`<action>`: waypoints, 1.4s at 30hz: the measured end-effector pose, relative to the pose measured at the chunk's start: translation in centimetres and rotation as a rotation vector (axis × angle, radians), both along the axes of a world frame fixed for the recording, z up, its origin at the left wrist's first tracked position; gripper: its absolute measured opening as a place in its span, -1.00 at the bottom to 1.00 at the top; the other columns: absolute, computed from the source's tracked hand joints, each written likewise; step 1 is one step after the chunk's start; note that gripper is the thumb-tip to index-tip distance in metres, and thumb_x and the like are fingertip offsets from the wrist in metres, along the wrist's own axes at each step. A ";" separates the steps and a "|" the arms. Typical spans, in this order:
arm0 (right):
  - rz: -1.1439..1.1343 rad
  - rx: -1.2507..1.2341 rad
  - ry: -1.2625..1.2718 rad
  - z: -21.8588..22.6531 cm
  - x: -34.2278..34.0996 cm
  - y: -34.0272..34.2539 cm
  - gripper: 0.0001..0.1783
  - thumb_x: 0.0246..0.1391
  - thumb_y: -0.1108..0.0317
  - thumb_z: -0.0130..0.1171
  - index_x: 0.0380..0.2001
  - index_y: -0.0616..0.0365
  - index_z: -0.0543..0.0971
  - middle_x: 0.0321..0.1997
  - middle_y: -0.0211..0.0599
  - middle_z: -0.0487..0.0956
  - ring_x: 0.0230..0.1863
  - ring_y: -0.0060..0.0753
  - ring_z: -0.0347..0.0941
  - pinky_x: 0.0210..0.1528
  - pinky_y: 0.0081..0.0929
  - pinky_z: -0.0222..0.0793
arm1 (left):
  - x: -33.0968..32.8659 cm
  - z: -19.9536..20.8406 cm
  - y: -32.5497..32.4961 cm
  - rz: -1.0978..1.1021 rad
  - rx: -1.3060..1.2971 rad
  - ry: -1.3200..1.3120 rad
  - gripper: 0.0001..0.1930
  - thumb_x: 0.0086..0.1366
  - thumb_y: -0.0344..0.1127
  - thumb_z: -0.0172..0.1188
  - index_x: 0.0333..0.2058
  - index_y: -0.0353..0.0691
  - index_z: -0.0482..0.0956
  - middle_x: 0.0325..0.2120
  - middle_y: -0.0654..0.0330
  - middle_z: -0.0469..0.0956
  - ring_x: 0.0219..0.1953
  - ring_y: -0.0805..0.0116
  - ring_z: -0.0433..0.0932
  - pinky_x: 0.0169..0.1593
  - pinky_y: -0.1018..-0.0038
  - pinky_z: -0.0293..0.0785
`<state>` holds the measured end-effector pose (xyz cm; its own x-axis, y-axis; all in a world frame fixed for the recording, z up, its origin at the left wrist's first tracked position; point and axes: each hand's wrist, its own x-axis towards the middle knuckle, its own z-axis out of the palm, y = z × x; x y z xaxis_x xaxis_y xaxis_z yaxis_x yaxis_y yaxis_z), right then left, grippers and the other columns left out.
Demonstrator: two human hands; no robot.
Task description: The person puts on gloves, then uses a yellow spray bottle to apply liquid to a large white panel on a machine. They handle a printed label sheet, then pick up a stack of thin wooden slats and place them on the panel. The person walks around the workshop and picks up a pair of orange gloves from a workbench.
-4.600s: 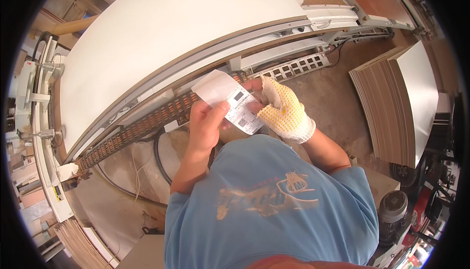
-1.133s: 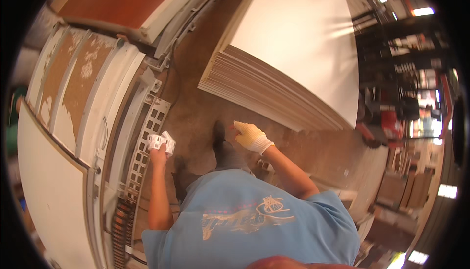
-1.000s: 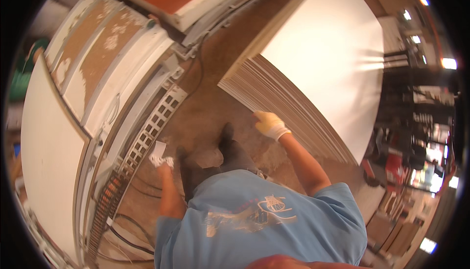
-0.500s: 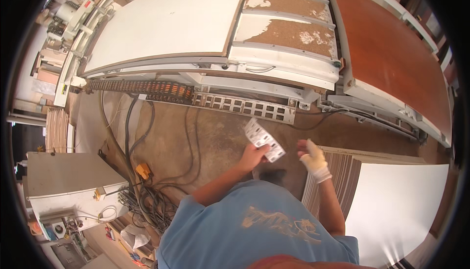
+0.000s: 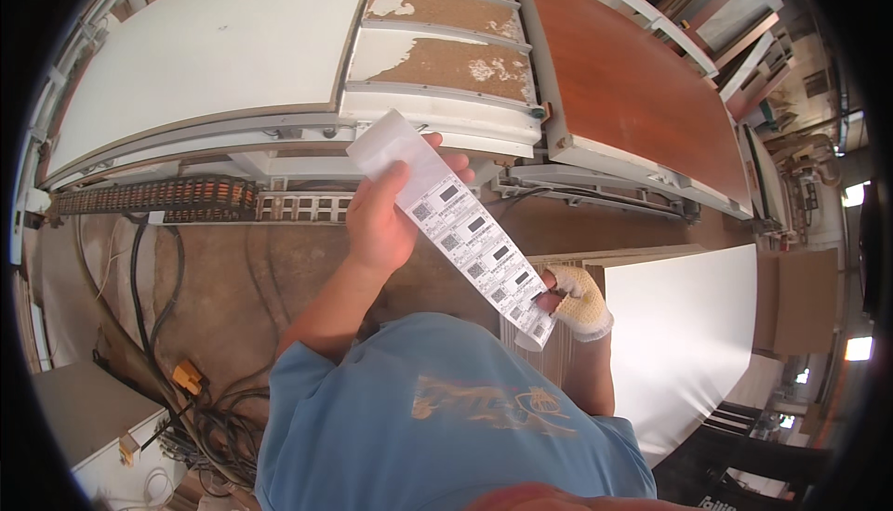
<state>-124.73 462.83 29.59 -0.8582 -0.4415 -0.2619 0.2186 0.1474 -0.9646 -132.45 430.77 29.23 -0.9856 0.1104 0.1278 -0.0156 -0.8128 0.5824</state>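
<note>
A long strip of white printed labels [image 5: 479, 237] stretches slantwise between my two hands, in front of my chest. My bare left hand [image 5: 386, 218] grips its upper part, the thumb on the blank front and the fingers behind. On my right hand [image 5: 575, 302] is a cream knitted glove with the fingertips uncovered. Its thumb and fingers pinch the strip near the lower end, over the last printed labels. The lower tip of the strip curls a little.
Ahead stands a machine bed with a white board [image 5: 223, 37], worn slats [image 5: 446, 60] and a red-brown panel [image 5: 633, 83]. A stack of boards with a white top [image 5: 688, 325] is at my right. Cables and a yellow pedal box [image 5: 186, 376] lie on the floor at left.
My left hand has raised the label strip nearer, and more of its length shows. My right hand, apart before, now grips its lower end. The view has swung to the right.
</note>
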 end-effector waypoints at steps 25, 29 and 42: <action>-0.073 0.035 0.110 0.4 -0.8 -3.4 -0.80 0.04 0.36 0.39 -0.32 0.26 0.65 -0.33 -0.32 0.67 -0.28 -0.51 0.59 -0.25 -0.50 0.48 | 0.0 -5.1 -1.9 0.006 -0.106 0.061 -0.37 0.50 -0.09 -0.03 0.35 -0.45 0.24 0.17 -0.22 0.51 0.25 -0.16 0.49 0.35 0.05 0.35; 0.047 0.400 0.123 -6.3 -1.8 -3.7 -0.70 0.16 0.33 0.24 -0.12 0.32 0.59 -0.26 -0.15 0.62 -0.23 -0.31 0.53 -0.11 -0.36 0.44 | -0.5 -17.0 -2.1 -0.183 -0.463 -0.070 -0.68 0.55 -0.31 0.07 0.10 -0.43 0.57 0.01 0.16 0.64 0.00 0.44 0.60 0.10 0.43 0.50; -0.129 1.746 -0.065 -26.1 -0.6 37.2 0.01 -0.01 0.14 0.38 0.46 0.16 0.18 0.58 -0.03 0.11 0.52 0.06 0.11 0.49 -0.10 0.17 | 25.8 -59.8 2.5 -0.218 -1.480 -0.861 -0.46 0.54 -0.03 -0.06 -0.11 -0.55 0.58 -0.26 -0.29 0.63 -0.17 -0.23 0.62 -0.06 0.08 0.48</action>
<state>-125.34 500.07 3.45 -0.8319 0.4343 -0.3455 0.3399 0.8909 0.3014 -106.62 433.30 -30.59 -0.6634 -0.2315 -0.7115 -0.7275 0.4218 0.5411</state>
